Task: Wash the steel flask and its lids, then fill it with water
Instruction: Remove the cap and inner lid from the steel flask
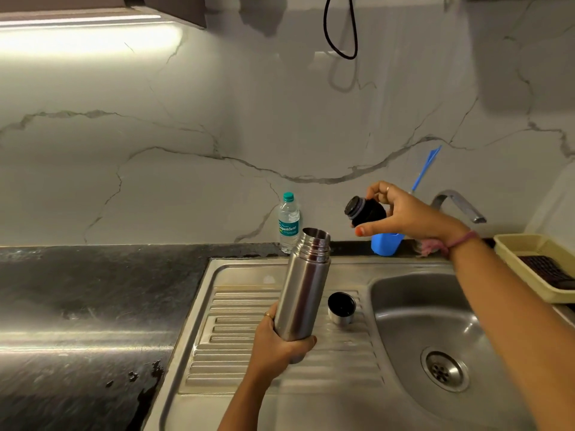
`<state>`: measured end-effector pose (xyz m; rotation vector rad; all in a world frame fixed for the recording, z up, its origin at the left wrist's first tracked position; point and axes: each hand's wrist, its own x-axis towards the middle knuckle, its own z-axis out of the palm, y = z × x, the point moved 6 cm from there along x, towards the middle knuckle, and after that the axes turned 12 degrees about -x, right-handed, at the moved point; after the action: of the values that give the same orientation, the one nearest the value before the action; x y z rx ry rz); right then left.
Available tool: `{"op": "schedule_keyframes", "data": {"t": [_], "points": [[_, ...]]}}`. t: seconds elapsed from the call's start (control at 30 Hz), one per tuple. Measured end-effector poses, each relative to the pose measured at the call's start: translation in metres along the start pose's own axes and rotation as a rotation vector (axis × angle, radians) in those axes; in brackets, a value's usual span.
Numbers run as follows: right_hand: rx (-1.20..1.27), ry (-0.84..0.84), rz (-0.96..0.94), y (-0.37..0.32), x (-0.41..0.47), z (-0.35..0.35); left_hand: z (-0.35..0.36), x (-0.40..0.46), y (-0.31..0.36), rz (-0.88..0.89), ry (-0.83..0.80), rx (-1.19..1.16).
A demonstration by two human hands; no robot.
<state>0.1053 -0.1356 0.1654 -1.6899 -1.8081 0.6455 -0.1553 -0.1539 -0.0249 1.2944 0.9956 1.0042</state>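
Head view showed the task barely begun: the tall brushed-steel flask [303,284] stood opened above the ribbed drainboard [249,306], its steel cup lid [341,307] resting there, nothing visibly washed or filled. The left hand [277,346] gripped the flask's base; the right hand [404,213] pinched the black stopper lid [364,210].

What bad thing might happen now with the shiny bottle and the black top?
The right hand only pinches the black stopper in its fingertips, so it might slip and fall onto the sink's draining board. The left hand holds the open steel flask low and tilted; swinging it might knock the cup lid into the basin.
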Motion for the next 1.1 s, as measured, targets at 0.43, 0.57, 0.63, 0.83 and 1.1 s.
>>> {"op": "schedule_keyframes", "data": {"t": [0.43, 0.57, 0.63, 0.83, 1.1], "points": [[0.120, 0.127, 0.263, 0.120, -0.057, 0.148, -0.015, -0.003, -0.025, -0.042, 0.158, -0.106], [-0.050, 0.129, 0.305, 0.140, -0.076, 0.187, -0.020, -0.004, -0.029, -0.032, 0.176, -0.106], [-0.033, 0.144, 0.339, 0.147, -0.084, 0.202, -0.021, -0.006, -0.029, -0.022, 0.178, -0.115], [0.005, 0.114, 0.371, 0.155, -0.095, 0.223, -0.025, -0.006, -0.032, -0.035, 0.184, -0.107], [-0.073, 0.092, 0.360, 0.155, -0.094, 0.222, -0.026, -0.007, -0.032, -0.039, 0.187, -0.107]]}}
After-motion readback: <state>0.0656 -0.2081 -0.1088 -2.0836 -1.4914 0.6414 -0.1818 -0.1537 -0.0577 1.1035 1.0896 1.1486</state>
